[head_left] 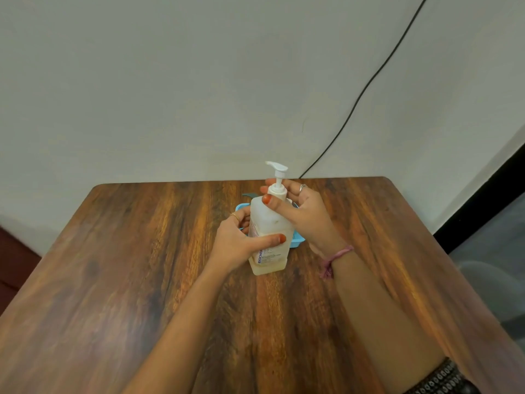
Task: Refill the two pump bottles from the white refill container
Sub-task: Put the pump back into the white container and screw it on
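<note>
One pump bottle [270, 234] stands on the surface [142, 280], left hand [235, 243] gripping its body, right hand [301, 211] fingers curled round the pump collar [277, 191], so looks like refilling's barely started, pump's not off yet.

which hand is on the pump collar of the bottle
The right hand pinches the white pump collar; the left hand grips the pump bottle lower down, around its body.

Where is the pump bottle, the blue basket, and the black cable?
pump bottle [271, 223]: head view, on its translucent body.
blue basket [298, 240]: head view, on its right corner by the bottle.
black cable [366, 89]: head view, on its run along the wall.
</note>
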`<state>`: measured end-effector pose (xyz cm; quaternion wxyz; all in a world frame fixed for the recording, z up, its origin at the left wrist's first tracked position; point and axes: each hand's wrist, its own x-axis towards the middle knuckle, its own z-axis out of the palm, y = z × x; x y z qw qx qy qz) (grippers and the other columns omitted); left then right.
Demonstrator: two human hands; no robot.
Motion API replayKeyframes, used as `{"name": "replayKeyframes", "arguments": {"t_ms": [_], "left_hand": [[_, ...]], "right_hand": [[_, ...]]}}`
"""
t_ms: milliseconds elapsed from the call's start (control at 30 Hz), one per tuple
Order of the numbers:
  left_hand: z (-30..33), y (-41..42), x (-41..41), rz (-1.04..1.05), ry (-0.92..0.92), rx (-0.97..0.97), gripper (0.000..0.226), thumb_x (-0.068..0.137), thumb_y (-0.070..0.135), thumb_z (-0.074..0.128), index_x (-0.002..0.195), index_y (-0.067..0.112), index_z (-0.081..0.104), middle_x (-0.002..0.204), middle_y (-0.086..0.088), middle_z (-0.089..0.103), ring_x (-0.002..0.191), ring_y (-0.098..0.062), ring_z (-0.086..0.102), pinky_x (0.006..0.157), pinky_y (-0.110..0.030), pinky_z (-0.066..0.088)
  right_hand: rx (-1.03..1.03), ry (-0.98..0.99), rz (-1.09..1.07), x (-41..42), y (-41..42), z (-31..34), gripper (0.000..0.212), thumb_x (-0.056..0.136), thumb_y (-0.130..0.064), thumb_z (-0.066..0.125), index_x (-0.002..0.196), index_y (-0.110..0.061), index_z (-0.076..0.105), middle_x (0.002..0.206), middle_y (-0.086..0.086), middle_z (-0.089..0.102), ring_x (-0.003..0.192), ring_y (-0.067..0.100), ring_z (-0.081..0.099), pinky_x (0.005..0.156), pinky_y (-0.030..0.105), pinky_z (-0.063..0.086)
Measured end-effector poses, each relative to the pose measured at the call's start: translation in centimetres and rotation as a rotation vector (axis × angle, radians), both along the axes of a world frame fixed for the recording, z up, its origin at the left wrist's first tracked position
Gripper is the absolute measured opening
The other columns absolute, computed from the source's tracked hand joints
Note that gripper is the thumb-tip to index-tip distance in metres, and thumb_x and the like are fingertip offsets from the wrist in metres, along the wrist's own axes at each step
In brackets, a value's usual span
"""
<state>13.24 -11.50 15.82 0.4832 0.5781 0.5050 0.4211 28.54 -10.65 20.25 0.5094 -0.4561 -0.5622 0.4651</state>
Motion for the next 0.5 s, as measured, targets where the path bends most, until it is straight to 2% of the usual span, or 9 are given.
{"name": "replayKeyframes", "arguments": {"t_ms": [133, 200, 267, 300, 400, 500], "left_hand": [[-0.1, -0.1, 0.0, -0.029, -0.038, -0.007, 0.059, 0.064, 0.018, 0.089, 0.113, 0.028, 0.059, 0.102, 0.015, 0.070, 0.090, 0.004, 0.068, 0.067, -0.011, 0.052], [-0.4, 0.0, -0.2, -0.034, -0.079, -0.015, 0.059, 0.063, 0.017, 0.088, 0.112, 0.032, 0.059, 0.104, 0.013, 0.070, 0.093, 0.001, 0.069, 0.070, -0.014, 0.054], [-0.7, 0.3, -0.4, -0.045, -0.118, -0.026, 0.065, 0.057, 0.025, 0.088, 0.114, 0.031, 0.058, 0.110, 0.011, 0.070, 0.099, -0.003, 0.068, 0.078, -0.019, 0.056], [-0.8, 0.4, -0.2, -0.054, -0.135, -0.034, 0.069, 0.054, 0.028, 0.087, 0.116, 0.029, 0.057, 0.111, 0.011, 0.070, 0.101, -0.003, 0.068, 0.078, -0.019, 0.056], [-1.3, 0.8, 0.9, -0.066, -0.122, -0.041, 0.081, 0.048, 0.041, 0.087, 0.121, 0.029, 0.054, 0.113, 0.017, 0.066, 0.105, -0.002, 0.065, 0.076, -0.015, 0.054], [-2.0, 1.2, 2.6, -0.086, -0.131, -0.055, 0.096, 0.043, 0.050, 0.090, 0.126, 0.026, 0.048, 0.120, 0.014, 0.064, 0.115, -0.006, 0.061, 0.093, -0.028, 0.053]], "right_hand": [[-0.042, 0.029, 0.084, 0.6, -0.3, -0.8, 0.043, 0.084, -0.016, 0.071, 0.121, -0.031, 0.056, 0.116, -0.013, 0.067, 0.109, 0.006, 0.064, 0.085, 0.026, 0.055], [-0.062, 0.031, 0.064, 1.4, -1.0, -1.9, 0.062, 0.078, -0.026, 0.078, 0.132, -0.032, 0.049, 0.128, -0.012, 0.061, 0.119, 0.006, 0.059, 0.092, 0.029, 0.053], [-0.108, 0.033, -0.009, 2.2, -1.8, -3.4, 0.076, 0.073, -0.035, 0.082, 0.139, -0.029, 0.045, 0.137, -0.010, 0.055, 0.125, 0.008, 0.054, 0.097, 0.034, 0.050], [-0.137, 0.038, -0.048, 2.7, -2.3, -4.1, 0.072, 0.074, -0.035, 0.082, 0.138, -0.028, 0.048, 0.135, -0.009, 0.057, 0.124, 0.010, 0.055, 0.097, 0.035, 0.051], [-0.221, 0.026, -0.139, 3.6, -3.8, -6.0, 0.045, 0.081, -0.030, 0.075, 0.124, -0.029, 0.060, 0.122, -0.007, 0.066, 0.115, 0.013, 0.062, 0.092, 0.032, 0.054], [-0.247, 0.089, -0.199, 4.2, -4.6, -7.2, 0.047, 0.080, -0.031, 0.072, 0.126, -0.026, 0.061, 0.120, -0.005, 0.068, 0.113, 0.014, 0.063, 0.091, 0.033, 0.053]]}}
